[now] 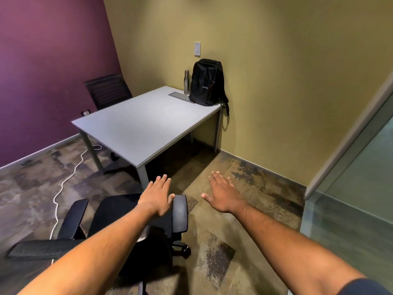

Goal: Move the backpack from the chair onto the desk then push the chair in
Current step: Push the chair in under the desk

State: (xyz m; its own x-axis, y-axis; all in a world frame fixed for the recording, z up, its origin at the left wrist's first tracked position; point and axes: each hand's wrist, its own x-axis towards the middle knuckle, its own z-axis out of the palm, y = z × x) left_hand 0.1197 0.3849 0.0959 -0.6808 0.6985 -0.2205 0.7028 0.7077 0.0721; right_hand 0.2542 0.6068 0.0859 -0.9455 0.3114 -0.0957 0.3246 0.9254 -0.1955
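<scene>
A black backpack [206, 83] stands upright on the far right corner of the grey desk [136, 128], against the yellow wall. A black office chair [119, 211] stands on the carpet in front of the desk, a short way out from it, with nothing on its seat. My left hand [156, 195] is stretched out flat with fingers apart over the chair's right armrest [180, 212]. My right hand [224, 193] is spread open in the air to the right of the chair, holding nothing.
A metal bottle [186, 81] and a flat grey panel [180, 96] sit beside the backpack. A second dark chair [108, 90] stands behind the desk by the purple wall. A white cable [63, 184] runs across the carpet at left. A glass partition [353, 177] stands at right.
</scene>
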